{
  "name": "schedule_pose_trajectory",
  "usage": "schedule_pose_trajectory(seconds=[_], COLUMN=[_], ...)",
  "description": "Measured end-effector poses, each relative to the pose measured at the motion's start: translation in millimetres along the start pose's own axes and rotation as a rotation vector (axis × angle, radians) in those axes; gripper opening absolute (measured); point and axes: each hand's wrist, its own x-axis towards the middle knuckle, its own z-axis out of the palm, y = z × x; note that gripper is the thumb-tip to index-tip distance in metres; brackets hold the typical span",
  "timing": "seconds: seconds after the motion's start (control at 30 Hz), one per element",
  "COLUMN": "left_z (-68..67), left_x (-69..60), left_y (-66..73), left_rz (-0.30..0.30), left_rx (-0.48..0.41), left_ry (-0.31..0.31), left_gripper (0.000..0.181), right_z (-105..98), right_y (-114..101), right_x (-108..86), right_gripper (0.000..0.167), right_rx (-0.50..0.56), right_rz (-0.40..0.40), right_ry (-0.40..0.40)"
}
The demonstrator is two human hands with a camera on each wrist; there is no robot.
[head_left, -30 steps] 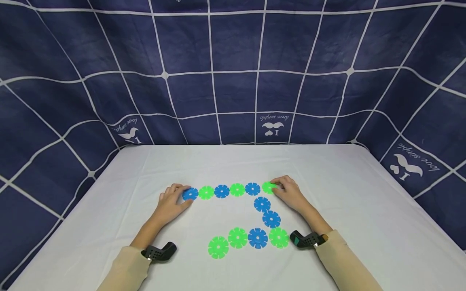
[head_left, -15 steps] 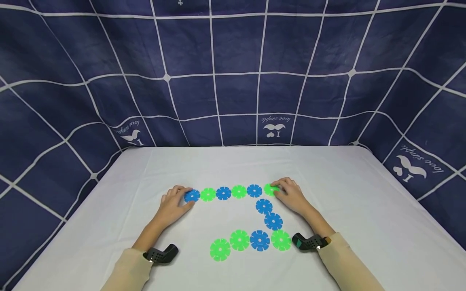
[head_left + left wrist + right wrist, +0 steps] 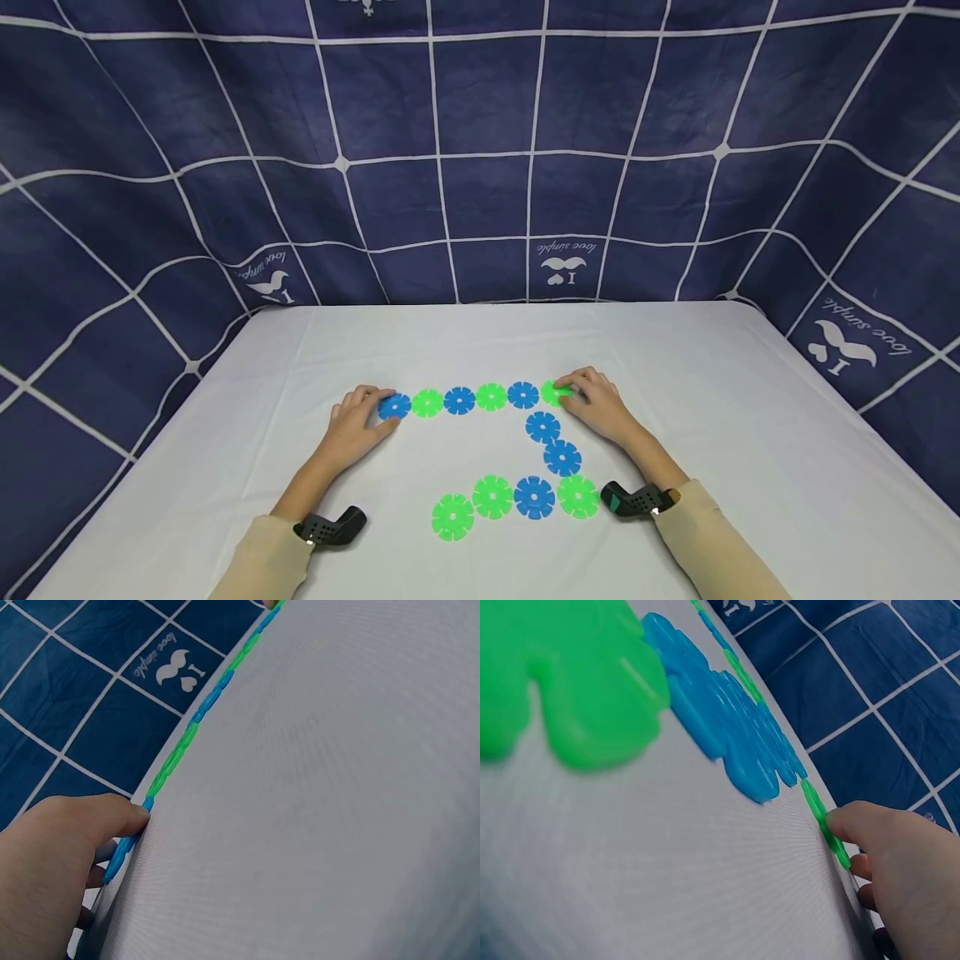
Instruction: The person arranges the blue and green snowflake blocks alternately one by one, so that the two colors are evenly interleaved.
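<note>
left hand (image 3: 354, 428) and right hand (image 3: 598, 406), each curved partway closed, hold the blue end disc (image 3: 397, 401) and green end disc (image 3: 550, 395) between thumb and fingers, at opposite ends of the far row on the white surface (image 3: 675, 375). thin and notched, both discs are probably light, fairly stiff plastic, apt to slide on the cloth; opposite rims should give the surest hold, clear of neighbouring discs (image 3: 428, 396).

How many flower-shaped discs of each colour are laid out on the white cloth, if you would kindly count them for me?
Blue discs: 6
Green discs: 6
Total: 12
</note>
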Motion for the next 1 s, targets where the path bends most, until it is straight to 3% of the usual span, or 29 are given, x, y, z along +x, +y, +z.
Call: schedule_pose_trajectory(seconds=[0.7,1.0], left_z=[1.9,1.4], left_x=[-1.8,0.0], left_y=[-0.9,-0.4], left_rz=[0.015,0.002], left_rx=[0.000,0.010], left_ry=[0.006,0.007], left_gripper=[0.051,0.051], right_z=[0.1,-2.5], right_y=[2.1,0.0], right_x=[-2.2,0.7], right_gripper=[0.025,0.028], right_rx=[-0.032,0.034], right_rz=[-0.012,0.016], right_ry=[-0.032,-0.047])
